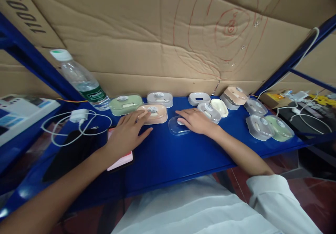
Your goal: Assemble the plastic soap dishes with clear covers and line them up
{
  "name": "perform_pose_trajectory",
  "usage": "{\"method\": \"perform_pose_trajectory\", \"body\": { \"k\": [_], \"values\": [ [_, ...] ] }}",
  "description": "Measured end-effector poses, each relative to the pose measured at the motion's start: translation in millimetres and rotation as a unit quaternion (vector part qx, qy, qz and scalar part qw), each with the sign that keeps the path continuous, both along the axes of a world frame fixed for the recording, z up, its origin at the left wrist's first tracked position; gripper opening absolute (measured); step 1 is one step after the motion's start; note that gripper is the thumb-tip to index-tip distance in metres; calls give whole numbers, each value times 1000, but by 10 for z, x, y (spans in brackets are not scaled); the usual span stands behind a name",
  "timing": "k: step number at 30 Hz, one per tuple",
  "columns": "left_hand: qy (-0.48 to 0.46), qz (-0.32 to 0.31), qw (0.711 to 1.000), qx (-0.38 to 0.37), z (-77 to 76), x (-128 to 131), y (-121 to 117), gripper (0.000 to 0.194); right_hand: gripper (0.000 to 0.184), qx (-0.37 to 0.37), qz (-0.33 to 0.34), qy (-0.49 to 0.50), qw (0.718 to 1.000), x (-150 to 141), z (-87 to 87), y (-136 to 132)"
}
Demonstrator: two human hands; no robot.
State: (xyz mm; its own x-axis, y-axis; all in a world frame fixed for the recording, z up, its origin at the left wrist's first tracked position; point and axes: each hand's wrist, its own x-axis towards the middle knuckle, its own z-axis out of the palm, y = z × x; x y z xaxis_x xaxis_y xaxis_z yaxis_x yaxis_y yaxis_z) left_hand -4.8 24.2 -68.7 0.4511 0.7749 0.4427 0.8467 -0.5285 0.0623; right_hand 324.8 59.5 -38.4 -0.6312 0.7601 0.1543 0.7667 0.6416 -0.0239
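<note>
My left hand [127, 132] lies flat and open on the blue shelf [168, 157], its fingertips touching a peach soap box [154, 113] with a clear lid. My right hand [195, 121] rests palm down, fingers stretched, on a loose clear lid [176, 126]. A grey box [210, 112] and a cream tray [219, 107] sit just right of that hand. A green box [125, 104] and a grey box [160, 98] stand behind the left hand.
A plastic water bottle [81, 80] leans at the back left. A white charger with cable [78, 117], a black phone [65, 153] and a pink-screened phone [122, 160] lie at the left. More boxes [265, 125] sit to the right. A cardboard wall [168, 34] stands behind.
</note>
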Motion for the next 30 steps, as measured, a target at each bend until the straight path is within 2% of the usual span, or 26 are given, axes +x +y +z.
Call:
{"method": "perform_pose_trajectory", "body": {
  "k": [2,5,7,10,14,18,22,25,27,29,30],
  "values": [
    [-4,-41,999,-4,-1,16,-19,55,53,56,-49,2,997,72,19,34],
    [-5,-133,991,-29,-2,21,-42,52,53,143,-173,-15,974,214,-16,124],
    [2,-178,983,-47,-7,21,-61,52,54,136,-221,-35,965,307,-82,213],
    [17,-224,971,-77,-16,45,-110,54,58,114,-232,-62,964,375,-195,346],
    [25,-252,957,-141,-35,117,-187,64,59,118,-211,-86,967,313,-255,422],
    [35,-270,945,-182,-67,161,-230,67,55,117,-118,-99,981,218,-176,355],
    [25,-266,949,-168,-55,168,-236,64,47,92,-18,-89,992,149,-79,238],
    [14,-242,960,-141,-28,169,-242,61,35,43,46,-51,997,68,-41,121],
    [16,-235,963,-130,-28,165,-250,61,35,6,92,-17,996,13,2,35],
    [21,-237,963,-128,-51,153,-257,63,44,-12,100,32,994,7,92,-23],
    [23,-237,962,-132,-68,144,-258,65,49,-7,74,63,995,40,158,-30]
  ]
}}
